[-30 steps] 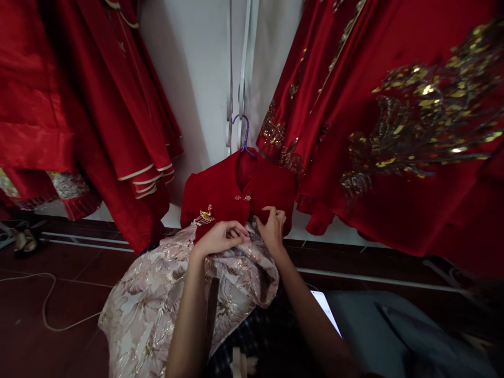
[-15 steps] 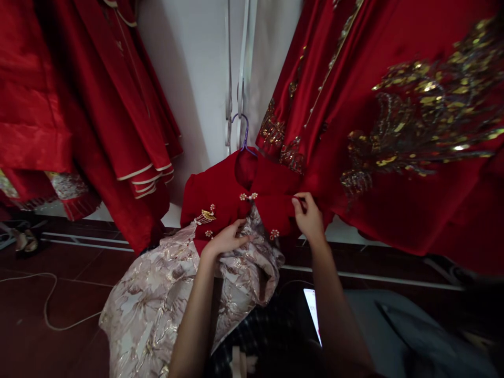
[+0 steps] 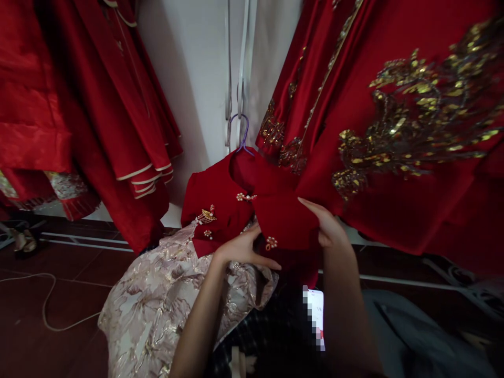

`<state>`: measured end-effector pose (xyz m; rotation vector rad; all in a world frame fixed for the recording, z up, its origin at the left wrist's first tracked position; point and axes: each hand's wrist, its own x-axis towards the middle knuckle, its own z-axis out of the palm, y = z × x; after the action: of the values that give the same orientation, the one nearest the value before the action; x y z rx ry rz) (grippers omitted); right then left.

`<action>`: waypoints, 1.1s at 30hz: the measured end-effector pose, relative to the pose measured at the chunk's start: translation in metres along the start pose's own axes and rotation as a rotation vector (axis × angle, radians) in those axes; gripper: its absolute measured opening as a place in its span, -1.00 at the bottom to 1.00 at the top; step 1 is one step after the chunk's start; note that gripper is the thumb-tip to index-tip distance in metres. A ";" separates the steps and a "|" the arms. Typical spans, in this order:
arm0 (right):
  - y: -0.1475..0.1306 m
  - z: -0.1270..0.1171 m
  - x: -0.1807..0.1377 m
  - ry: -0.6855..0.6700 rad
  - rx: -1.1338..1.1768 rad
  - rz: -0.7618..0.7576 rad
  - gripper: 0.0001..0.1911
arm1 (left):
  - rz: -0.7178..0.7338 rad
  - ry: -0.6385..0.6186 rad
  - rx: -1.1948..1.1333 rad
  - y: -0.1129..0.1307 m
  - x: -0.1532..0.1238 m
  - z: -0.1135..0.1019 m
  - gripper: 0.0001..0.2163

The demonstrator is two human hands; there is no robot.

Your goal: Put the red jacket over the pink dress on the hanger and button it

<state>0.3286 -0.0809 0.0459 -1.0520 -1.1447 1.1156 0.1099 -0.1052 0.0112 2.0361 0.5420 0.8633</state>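
Note:
A short red jacket (image 3: 220,189) with pearl-and-gold clasps hangs on a purple hanger (image 3: 244,131). A shiny pale pink and gold brocade garment (image 3: 157,294) spreads below and partly under it. My left hand (image 3: 238,251) is at the jacket's front opening, thumb and fingers apart. One of its fingers reaches to the edge of the front panel, and the thumb lies below the flower-shaped clasp (image 3: 271,242). Along the right edge of that panel, my right hand (image 3: 331,223) grips the cloth. One finger stretches along the top, while the others are partly hidden.
Red garments (image 3: 129,105) hang at the left, and a red gown with gold sequins (image 3: 409,115) hangs close at the right. A lit phone (image 3: 318,315) lies near my lap. White rack bars (image 3: 86,241) run low, and a pale cable (image 3: 47,299) crosses the floor.
My right hand has shifted right and down from the jacket's sleeve side to the panel's edge, turning the panel outward. My left hand has moved right, its thumb now below the clasp.

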 end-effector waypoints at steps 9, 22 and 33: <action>-0.010 0.021 -0.014 0.040 -0.320 -0.383 -0.70 | -0.250 0.290 -0.280 0.003 -0.001 -0.014 -0.73; -0.006 0.079 -0.036 -0.402 -0.291 -0.162 -0.73 | -0.273 0.478 -0.196 0.000 -0.042 -0.069 -0.74; 0.047 0.111 -0.026 -0.330 -0.474 -0.204 -0.63 | -0.404 0.126 -0.235 -0.008 -0.050 -0.073 -0.69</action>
<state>0.2119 -0.0943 0.0090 -1.0972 -1.8008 0.8944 0.0223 -0.0935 0.0155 1.5930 0.8451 0.7699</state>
